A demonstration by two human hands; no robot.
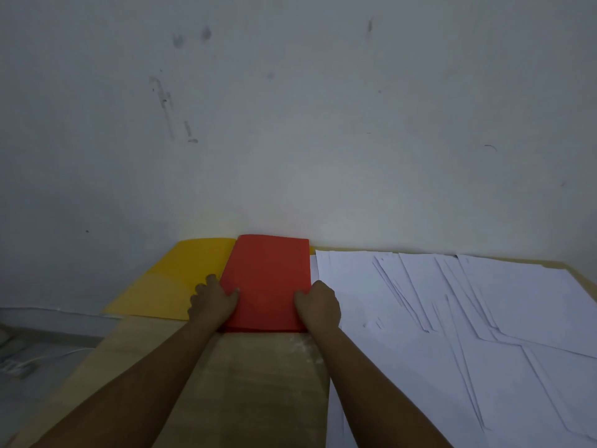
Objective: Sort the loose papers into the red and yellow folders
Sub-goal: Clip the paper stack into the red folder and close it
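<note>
Red folder lies closed on the worktop, long axis running away toward the wall, gripped at both side edges: left hand, right hand, fingers curled round it. Papers lie right (nearer the right hand); yellow folder left.

Two bare forearms reach in from the bottom edge, with no sleeve, watch, bracelet or ring visible. The left hand and right hand are ungloved, with slim wrists, short fingers and plainly showing knuckles.
</note>
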